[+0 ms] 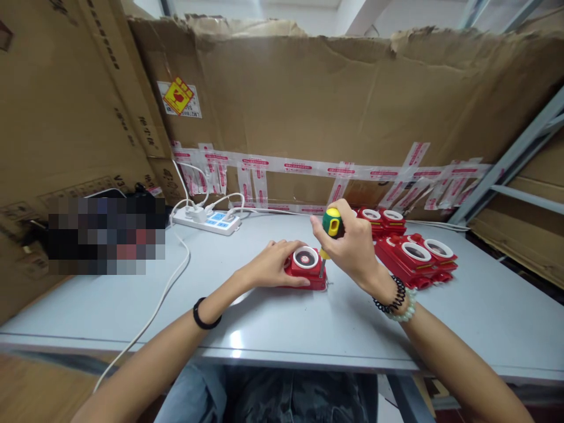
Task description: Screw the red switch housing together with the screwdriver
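Observation:
A small red device (pixel 307 269) with a white ring on top lies on the grey table (pixel 273 317), near its middle. My left hand (pixel 269 265) is closed around its left side and holds it down. My right hand (pixel 350 247) grips a stubby screwdriver (pixel 331 226) with a green and yellow handle. The screwdriver stands upright, its tip set into the device's right front corner. A black band is on my left wrist, beaded bracelets on my right.
Several more red devices (pixel 414 254) with white rings lie to the right. A white power strip (pixel 207 221) with plugs and a white cable (pixel 171 282) sits at the back left. Taped cardboard walls (pixel 335 106) enclose the table. A metal shelf frame (pixel 515 158) stands at right.

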The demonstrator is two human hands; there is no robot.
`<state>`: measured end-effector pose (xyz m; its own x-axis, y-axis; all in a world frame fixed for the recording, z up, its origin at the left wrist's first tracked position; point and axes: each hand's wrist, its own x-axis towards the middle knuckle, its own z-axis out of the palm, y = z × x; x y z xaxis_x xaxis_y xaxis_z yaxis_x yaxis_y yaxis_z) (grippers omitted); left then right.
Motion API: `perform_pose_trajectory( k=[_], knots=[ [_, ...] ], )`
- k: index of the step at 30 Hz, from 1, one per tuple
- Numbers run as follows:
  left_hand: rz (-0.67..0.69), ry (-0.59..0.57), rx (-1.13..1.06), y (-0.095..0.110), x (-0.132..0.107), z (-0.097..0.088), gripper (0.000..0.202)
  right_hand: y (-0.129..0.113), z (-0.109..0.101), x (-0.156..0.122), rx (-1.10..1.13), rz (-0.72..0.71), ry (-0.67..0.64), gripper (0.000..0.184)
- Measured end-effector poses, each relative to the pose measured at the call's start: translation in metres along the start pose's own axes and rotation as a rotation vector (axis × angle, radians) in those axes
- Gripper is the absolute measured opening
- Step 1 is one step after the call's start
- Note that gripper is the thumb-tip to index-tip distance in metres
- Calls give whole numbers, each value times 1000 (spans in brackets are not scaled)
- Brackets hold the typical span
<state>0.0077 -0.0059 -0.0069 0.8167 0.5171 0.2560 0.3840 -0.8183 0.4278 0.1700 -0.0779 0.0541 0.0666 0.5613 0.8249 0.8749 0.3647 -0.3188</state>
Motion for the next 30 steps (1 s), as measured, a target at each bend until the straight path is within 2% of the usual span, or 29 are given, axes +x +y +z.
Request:
perform_pose_trajectory(
  k=[6,10,13,15,18,20,22,26,30],
  knots=[
    [28,26,-95,3,2,-4,57,6,-12,-4,112,-2,115,17],
    [53,64,-146,6,2,-14,57,17,-28,3,109,55,333,15],
    [27,63,-131,3,-1,-26,58,38,-33,3,136,132,469,14],
    [-14,51,-98,-4,-4,-33,59,55,-30,-1,212,253,403,19],
    [-107,37,-36,-18,-9,-40,71,73,-20,-12,482,548,149,27],
    [-143,12,-8,-26,-13,-42,78,77,-15,-17,626,685,34,32],
    [-146,-31,-2,-32,-16,-43,74,76,-12,-21,703,780,-17,34],
    [-170,-105,-43,-35,-18,-42,54,73,-10,-24,744,875,-86,31],
    [-148,-150,-118,-28,-17,-38,65,75,-9,-27,767,866,-111,28]
  ],
)
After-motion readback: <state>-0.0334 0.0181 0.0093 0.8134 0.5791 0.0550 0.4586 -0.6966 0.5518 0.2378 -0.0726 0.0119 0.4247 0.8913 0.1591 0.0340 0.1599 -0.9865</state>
